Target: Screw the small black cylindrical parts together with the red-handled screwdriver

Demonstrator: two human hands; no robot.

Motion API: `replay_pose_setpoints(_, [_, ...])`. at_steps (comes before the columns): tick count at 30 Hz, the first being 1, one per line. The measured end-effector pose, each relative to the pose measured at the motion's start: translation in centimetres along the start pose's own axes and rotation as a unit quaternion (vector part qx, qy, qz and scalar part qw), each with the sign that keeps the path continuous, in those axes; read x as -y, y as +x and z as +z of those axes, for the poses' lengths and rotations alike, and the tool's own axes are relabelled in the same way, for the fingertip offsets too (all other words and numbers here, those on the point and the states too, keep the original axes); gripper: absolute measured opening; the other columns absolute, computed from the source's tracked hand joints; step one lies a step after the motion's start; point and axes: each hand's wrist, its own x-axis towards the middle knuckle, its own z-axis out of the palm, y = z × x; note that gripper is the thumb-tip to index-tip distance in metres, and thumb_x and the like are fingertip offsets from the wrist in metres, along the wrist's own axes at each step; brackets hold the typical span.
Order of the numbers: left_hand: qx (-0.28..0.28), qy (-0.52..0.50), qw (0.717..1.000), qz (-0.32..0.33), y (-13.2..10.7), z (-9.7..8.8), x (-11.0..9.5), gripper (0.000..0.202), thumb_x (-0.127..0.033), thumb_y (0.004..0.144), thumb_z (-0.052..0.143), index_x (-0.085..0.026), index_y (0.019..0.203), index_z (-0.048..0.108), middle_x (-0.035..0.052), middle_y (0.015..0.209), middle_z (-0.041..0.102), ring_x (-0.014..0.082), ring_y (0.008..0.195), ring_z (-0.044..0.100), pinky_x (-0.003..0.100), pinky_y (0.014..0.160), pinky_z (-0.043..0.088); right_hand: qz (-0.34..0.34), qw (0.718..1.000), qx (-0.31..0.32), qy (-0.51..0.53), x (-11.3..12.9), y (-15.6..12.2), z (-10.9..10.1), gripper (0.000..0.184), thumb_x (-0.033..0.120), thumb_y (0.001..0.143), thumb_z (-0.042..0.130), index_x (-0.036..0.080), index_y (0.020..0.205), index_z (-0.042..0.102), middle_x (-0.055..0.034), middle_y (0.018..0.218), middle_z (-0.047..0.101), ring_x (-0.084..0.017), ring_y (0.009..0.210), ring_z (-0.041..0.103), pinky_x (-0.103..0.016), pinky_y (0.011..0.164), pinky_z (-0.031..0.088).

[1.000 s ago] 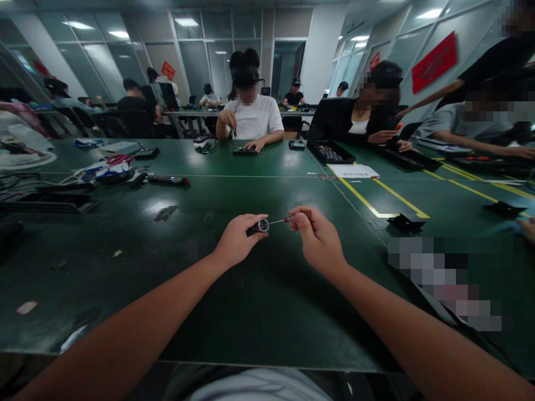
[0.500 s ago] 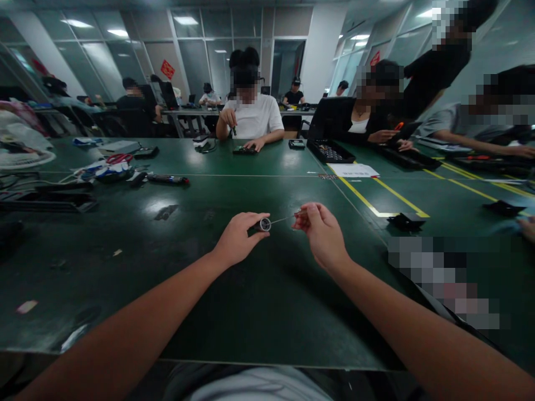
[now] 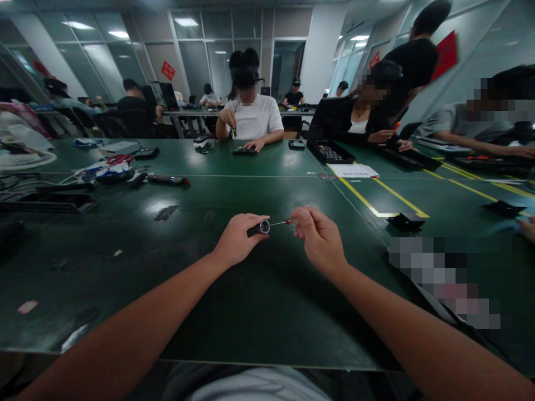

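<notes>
My left hand (image 3: 237,239) is closed around a short dark cylinder with a silver rim, which looks like a flashlight body (image 3: 264,226). Its round open end faces right. In my right hand (image 3: 321,238), the fingers are closed on the handle of a small screwdriver (image 3: 288,222) with a red collar. The thin metal shaft points left and its tip meets the rim area of the cylinder; whether it sits inside cannot be made out. Both hands are held above the green table (image 3: 267,312), and most of the handle is hidden by my fingers.
A black pen-like tool (image 3: 168,180) and red-handled scissors (image 3: 120,159) lie at the left among cables. A black bracket-like part (image 3: 406,221) rests at the right near yellow tape (image 3: 401,199). Across the table, a person in a white shirt (image 3: 261,117) works.
The fingers of my right hand have shifted on the screwdriver, and its red collar shows more clearly. My left hand stays almost still. A standing person at the back right has moved left.
</notes>
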Motion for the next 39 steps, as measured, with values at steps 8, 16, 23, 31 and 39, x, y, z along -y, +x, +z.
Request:
replay_pose_setpoints(8, [-0.013, -0.020, 1.000, -0.018, 0.01, 0.00, 0.54, 0.043, -0.021, 0.084, 0.076, -0.025, 0.126, 0.067, 0.0053, 0.120, 0.070, 0.0230, 0.113, 0.063, 0.043, 0.103, 0.048, -0.031, 0.995, -0.011, -0.097, -0.06, -0.14, 0.11, 0.021, 0.037, 0.101, 0.046, 0.023, 0.110, 0.059, -0.0030, 0.086, 0.069, -0.019, 0.074, 0.065, -0.034, 0.069, 0.048])
replay_pose_setpoints(16, [-0.003, -0.008, 1.000, -0.022, 0.06, 0.00, 0.39, 0.044, -0.021, 0.083, 0.078, -0.024, 0.125, 0.067, 0.0052, 0.119, 0.071, 0.0240, 0.112, 0.063, 0.044, 0.102, 0.047, -0.019, 0.993, 0.018, -0.113, 0.24, 0.02, -0.13, 0.035, 0.046, 0.104, 0.037, 0.024, 0.100, 0.065, 0.0006, 0.070, 0.062, -0.016, 0.060, 0.057, -0.031, 0.059, 0.041])
replay_pose_setpoints(23, [-0.017, -0.023, 0.999, -0.025, 0.07, 0.03, 0.79, 0.044, -0.019, 0.084, 0.076, -0.025, 0.126, 0.066, 0.0054, 0.121, 0.070, 0.0235, 0.114, 0.063, 0.044, 0.103, 0.047, -0.020, 0.992, 0.036, -0.117, 0.34, -0.05, 0.06, 0.025, 0.035, 0.099, 0.050, 0.021, 0.118, 0.056, -0.0033, 0.083, 0.070, -0.019, 0.068, 0.064, -0.032, 0.063, 0.045])
replay_pose_setpoints(31, [-0.011, -0.011, 1.000, -0.014, 0.13, 0.03, 0.55, 0.043, -0.020, 0.083, 0.078, -0.025, 0.124, 0.068, 0.0046, 0.119, 0.071, 0.0238, 0.112, 0.063, 0.045, 0.102, 0.046, -0.036, 0.992, 0.030, -0.113, 0.55, -0.21, 0.00, 0.034, 0.044, 0.104, 0.040, 0.023, 0.099, 0.065, -0.0004, 0.072, 0.064, -0.016, 0.063, 0.059, -0.030, 0.061, 0.042])
replay_pose_setpoints(39, [-0.008, -0.011, 1.000, -0.024, 0.09, 0.03, 0.62, 0.045, -0.019, 0.083, 0.078, -0.025, 0.126, 0.067, 0.0043, 0.120, 0.071, 0.0237, 0.114, 0.062, 0.044, 0.103, 0.045, -0.036, 0.993, -0.003, -0.108, 0.40, -0.41, 0.11, 0.021, 0.035, 0.096, 0.056, 0.021, 0.111, 0.062, -0.0026, 0.084, 0.070, -0.016, 0.066, 0.061, -0.029, 0.059, 0.043])
